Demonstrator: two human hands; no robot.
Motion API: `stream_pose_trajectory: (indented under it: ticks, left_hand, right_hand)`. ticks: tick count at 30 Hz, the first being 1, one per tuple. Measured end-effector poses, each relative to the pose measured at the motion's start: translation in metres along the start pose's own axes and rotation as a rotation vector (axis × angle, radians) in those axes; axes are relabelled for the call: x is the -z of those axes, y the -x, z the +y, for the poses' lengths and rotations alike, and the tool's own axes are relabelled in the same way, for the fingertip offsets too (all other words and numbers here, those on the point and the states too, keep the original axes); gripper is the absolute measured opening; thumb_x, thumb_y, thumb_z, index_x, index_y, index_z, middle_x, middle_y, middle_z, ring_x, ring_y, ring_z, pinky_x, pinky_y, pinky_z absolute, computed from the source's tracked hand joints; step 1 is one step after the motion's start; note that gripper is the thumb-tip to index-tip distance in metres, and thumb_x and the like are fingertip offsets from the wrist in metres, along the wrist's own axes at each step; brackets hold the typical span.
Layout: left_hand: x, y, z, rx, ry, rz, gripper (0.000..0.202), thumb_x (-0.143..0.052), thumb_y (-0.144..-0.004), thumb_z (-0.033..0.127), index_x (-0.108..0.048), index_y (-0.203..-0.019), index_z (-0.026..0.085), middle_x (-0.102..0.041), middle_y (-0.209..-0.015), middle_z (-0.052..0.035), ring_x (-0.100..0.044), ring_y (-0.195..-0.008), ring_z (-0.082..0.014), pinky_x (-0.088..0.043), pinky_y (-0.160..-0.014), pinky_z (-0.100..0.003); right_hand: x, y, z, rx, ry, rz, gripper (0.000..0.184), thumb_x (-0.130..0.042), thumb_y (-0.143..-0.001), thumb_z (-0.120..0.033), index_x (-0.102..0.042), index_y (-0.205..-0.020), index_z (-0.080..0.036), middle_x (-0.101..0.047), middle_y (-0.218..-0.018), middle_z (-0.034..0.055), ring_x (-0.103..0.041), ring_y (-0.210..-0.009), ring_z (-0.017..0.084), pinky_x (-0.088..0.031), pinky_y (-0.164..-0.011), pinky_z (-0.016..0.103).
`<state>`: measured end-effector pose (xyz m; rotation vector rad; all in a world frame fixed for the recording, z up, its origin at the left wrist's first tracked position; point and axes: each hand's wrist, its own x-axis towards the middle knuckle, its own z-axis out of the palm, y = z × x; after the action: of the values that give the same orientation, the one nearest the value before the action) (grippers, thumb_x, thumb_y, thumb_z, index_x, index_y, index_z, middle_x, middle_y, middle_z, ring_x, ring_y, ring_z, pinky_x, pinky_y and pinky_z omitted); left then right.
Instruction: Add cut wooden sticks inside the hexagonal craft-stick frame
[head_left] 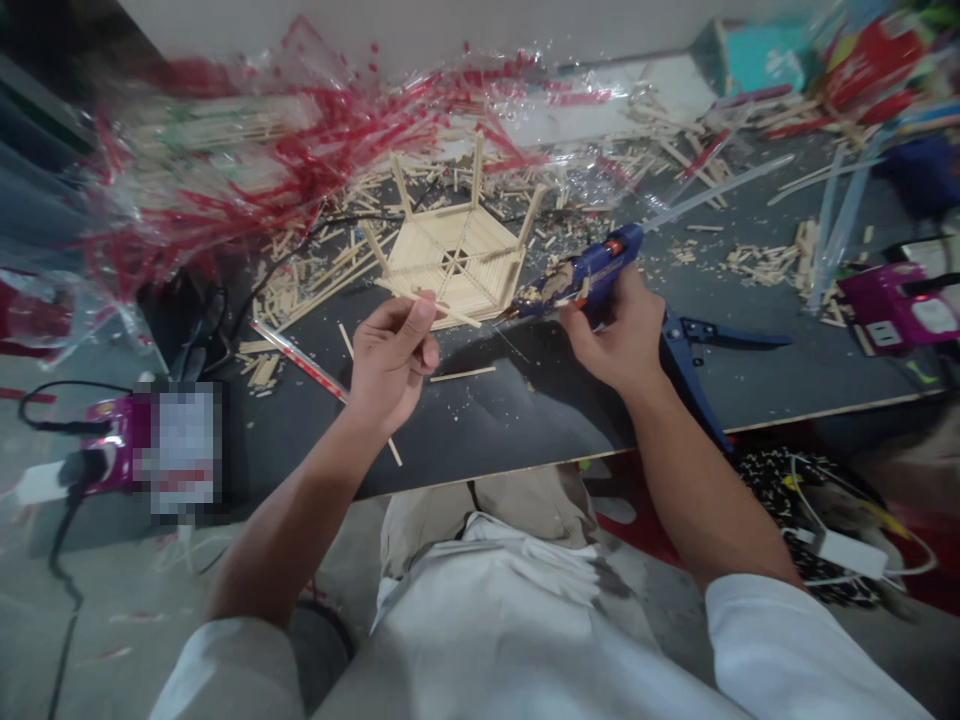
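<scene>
Between thumb and fingers, my left hand [396, 358] pinches a thin wooden stick [459, 314] that points to the right. My right hand [621, 325] is wrapped round a blue hot glue gun [600, 268], its nozzle pointing left. Just beyond both hands stands a hexagonal frame of wooden sticks [427, 243], with several short posts rising from its corners. The nozzle is close to the frame's lower right edge; I cannot tell whether they touch. A loose stick [463, 375] lies on the dark tabletop [540, 410] in front.
Blue-handled cutters [694, 350] lie beside my right wrist. Clear plastic wrappers with red print [300, 150] and cut stick pieces [757, 265] litter the back. Purple power strips [900, 310] sit at the right and left. A red-marked plastic strip [300, 362] lies near my left hand.
</scene>
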<state>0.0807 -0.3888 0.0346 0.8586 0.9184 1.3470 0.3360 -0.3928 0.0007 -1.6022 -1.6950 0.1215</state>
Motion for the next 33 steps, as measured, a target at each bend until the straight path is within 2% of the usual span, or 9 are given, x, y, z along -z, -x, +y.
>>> stream_pose_trajectory:
  ticks: [7, 17, 25, 30, 33]
  left_hand:
    - [0.004, -0.001, -0.006, -0.011, -0.072, -0.020, 0.044, -0.092, -0.068, 0.057, -0.071, -0.081, 0.020, -0.075, -0.081, 0.0029, -0.051, -0.043, 0.0001, -0.032, -0.034, -0.013]
    - [0.004, -0.001, -0.004, 0.019, -0.050, -0.023, 0.044, -0.094, -0.065, 0.055, -0.072, -0.079, 0.020, -0.075, -0.085, 0.0027, -0.050, -0.043, 0.0012, -0.032, -0.035, -0.012]
    - [0.004, -0.001, -0.003, 0.010, -0.070, -0.026, 0.044, -0.095, -0.063, 0.057, -0.074, -0.078, 0.021, -0.077, -0.089, 0.0002, -0.047, -0.042, 0.0015, -0.034, -0.036, -0.011]
    - [0.002, 0.001, 0.001, 0.004, -0.099, -0.068, 0.040, -0.096, -0.064, 0.053, -0.076, -0.077, 0.020, -0.079, -0.086, -0.0015, -0.047, -0.040, 0.0004, -0.034, -0.035, -0.012]
    - [0.002, 0.003, 0.003, -0.026, -0.162, -0.103, 0.039, -0.094, -0.066, 0.053, -0.077, -0.078, 0.020, -0.080, -0.094, -0.0049, -0.049, -0.039, -0.0010, -0.037, -0.035, -0.015]
  right_hand:
    - [-0.001, 0.000, 0.001, -0.009, 0.002, -0.024, 0.033, -0.059, -0.086, -0.060, -0.057, -0.099, -0.030, -0.064, -0.071, 0.0045, -0.062, -0.063, 0.026, -0.054, -0.066, 0.043]
    - [-0.002, 0.000, 0.006, -0.069, -0.042, -0.078, 0.033, -0.062, -0.085, -0.051, -0.058, -0.108, -0.028, -0.064, -0.077, 0.0063, -0.065, -0.074, 0.030, -0.053, -0.075, 0.047]
    - [-0.002, 0.000, 0.003, -0.030, -0.003, -0.003, 0.024, -0.063, -0.085, -0.049, -0.058, -0.097, -0.029, -0.059, -0.068, 0.0019, -0.059, -0.060, 0.025, -0.051, -0.067, 0.044]
    - [-0.003, 0.000, 0.005, -0.034, -0.042, 0.033, 0.033, -0.066, -0.087, -0.056, -0.059, -0.105, -0.029, -0.071, -0.084, 0.0065, -0.068, -0.075, 0.028, -0.056, -0.074, 0.045]
    - [-0.004, -0.004, 0.017, -0.026, -0.124, 0.042, 0.042, -0.067, -0.088, -0.060, -0.057, -0.114, -0.029, -0.073, -0.098, 0.0085, -0.070, -0.087, 0.030, -0.056, -0.080, 0.048]
